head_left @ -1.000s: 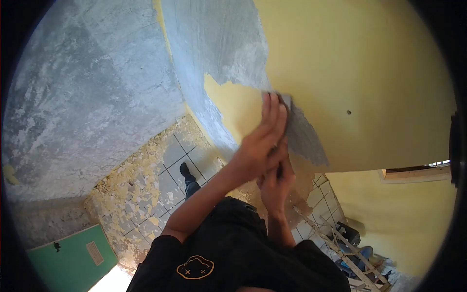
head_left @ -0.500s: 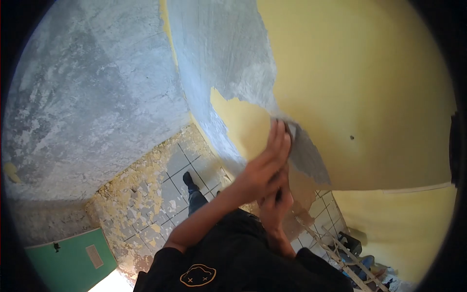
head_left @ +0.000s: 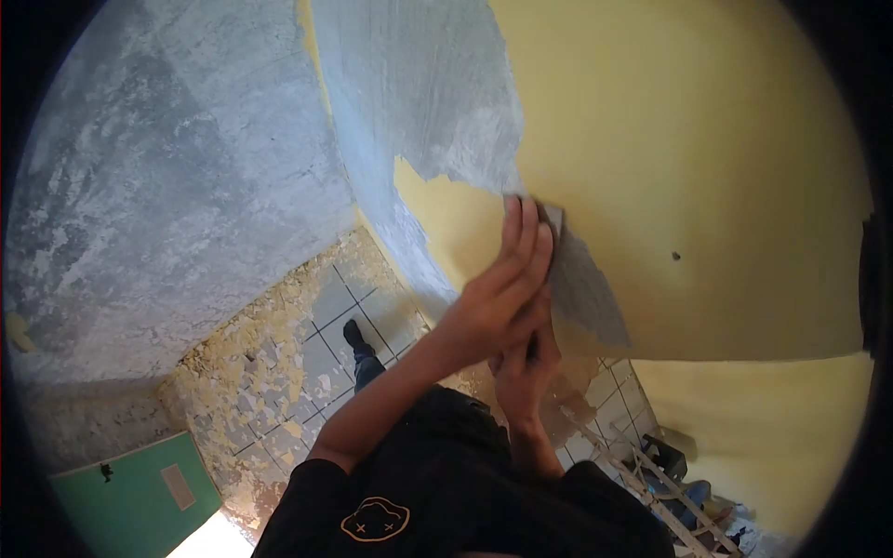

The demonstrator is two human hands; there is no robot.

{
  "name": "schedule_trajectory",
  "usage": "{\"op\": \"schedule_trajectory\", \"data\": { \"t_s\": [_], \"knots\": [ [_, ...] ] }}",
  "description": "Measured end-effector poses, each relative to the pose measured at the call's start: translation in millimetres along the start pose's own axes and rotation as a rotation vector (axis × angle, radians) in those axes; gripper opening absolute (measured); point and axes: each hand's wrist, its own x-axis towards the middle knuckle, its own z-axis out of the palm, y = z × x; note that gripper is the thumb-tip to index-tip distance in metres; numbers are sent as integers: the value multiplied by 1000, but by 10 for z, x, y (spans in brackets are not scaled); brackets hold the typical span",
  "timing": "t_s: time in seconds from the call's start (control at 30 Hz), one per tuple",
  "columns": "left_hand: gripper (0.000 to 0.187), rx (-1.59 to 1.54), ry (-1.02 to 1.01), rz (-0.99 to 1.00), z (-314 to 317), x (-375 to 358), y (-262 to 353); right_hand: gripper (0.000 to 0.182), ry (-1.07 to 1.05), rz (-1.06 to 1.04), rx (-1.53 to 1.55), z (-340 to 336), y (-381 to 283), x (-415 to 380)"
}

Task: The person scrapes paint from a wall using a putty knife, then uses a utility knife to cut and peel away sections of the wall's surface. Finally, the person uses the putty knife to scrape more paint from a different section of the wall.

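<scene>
A scraper (head_left: 555, 219) with a flat grey blade lies against the yellow painted wall (head_left: 670, 158), at the upper end of a bare grey strip (head_left: 588, 288). Around its handle, mostly hidden, my right hand (head_left: 526, 379) is closed. Above it, my left hand (head_left: 498, 298) presses on the tool, its fingers stretched up together along the back of the blade. Just left of the fingers, a patch of yellow paint (head_left: 451, 219) remains between bare grey areas.
Paint flakes (head_left: 251, 395) litter the tiled floor (head_left: 339, 312) along the stripped grey wall (head_left: 186, 186). A green door (head_left: 139, 498) stands at lower left. At lower right a ladder (head_left: 665, 498) stands near a black object (head_left: 665, 456). My foot (head_left: 353, 333) is below.
Both hands and the scraper have moved slightly up along the wall. The view has shifted a little, and the grip looks the same.
</scene>
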Motion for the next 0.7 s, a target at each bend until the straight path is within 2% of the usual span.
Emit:
{"op": "schedule_trajectory", "data": {
  "t_s": [0.07,0.13,0.17,0.23,0.27,0.47,0.53,0.57,0.63,0.7],
  "knots": [
    [60,0,-4,-34,-34,-39,11,41,-16,-5,38,-2,74,-34],
    [60,-12,-13,-19,61,-215,10,41,46,-324,-292,-53,258,-126],
    [60,-27,-22,-3,113,-265,0,41,44,-337,-285,-82,240,-140],
    [59,6,-8,6,122,-202,30,43,-12,21,16,-138,111,-189],
    [59,14,13,4,108,-176,12,43,-9,29,13,-117,125,-164],
    [61,-86,-13,-85,29,-212,25,40,27,-150,-224,-52,253,-123],
    [60,-84,-13,-68,183,-346,89,38,76,-405,-308,-197,390,-205],
    [60,-93,-18,-56,253,-376,117,38,77,-409,-309,-290,351,-252],
    [58,-111,-14,-64,318,-364,148,39,-84,252,-76,-481,86,-329],
    [59,-90,64,-104,357,-341,179,44,-141,286,-21,-643,-10,-247]
  ]
}}
